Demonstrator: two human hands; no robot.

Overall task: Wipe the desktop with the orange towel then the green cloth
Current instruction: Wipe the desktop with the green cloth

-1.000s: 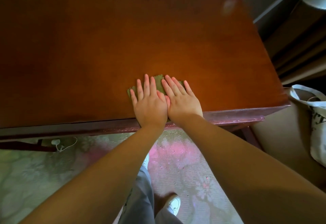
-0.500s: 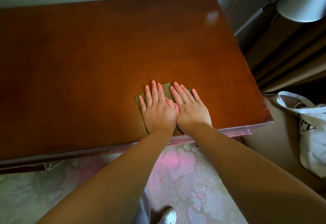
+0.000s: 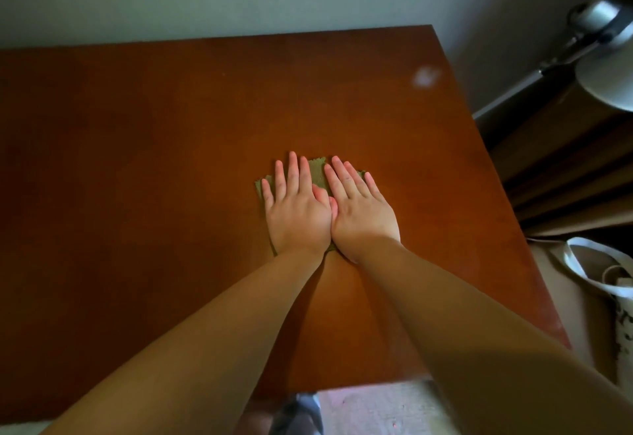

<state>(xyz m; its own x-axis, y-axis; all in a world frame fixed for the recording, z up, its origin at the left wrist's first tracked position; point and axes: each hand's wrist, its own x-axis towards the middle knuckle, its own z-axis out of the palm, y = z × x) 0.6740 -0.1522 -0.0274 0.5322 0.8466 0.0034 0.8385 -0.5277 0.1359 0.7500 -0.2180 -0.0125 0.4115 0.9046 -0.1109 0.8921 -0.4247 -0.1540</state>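
The brown wooden desktop fills most of the view. A small green cloth lies flat on it, right of the middle. My left hand and my right hand lie side by side on the cloth, palms down, fingers stretched and slightly apart, pressing it onto the wood. Only the cloth's far edge and left corner show past the fingers. No orange towel is in view.
A grey wall runs behind the desk's far edge. A white lamp on a metal arm hangs past the right edge, above brown curtains. A white tote bag sits at the lower right. A pale patterned rug shows below the front edge.
Both hands have pushed the green cloth away from the desk's front edge toward the middle, staying flat and together on it.
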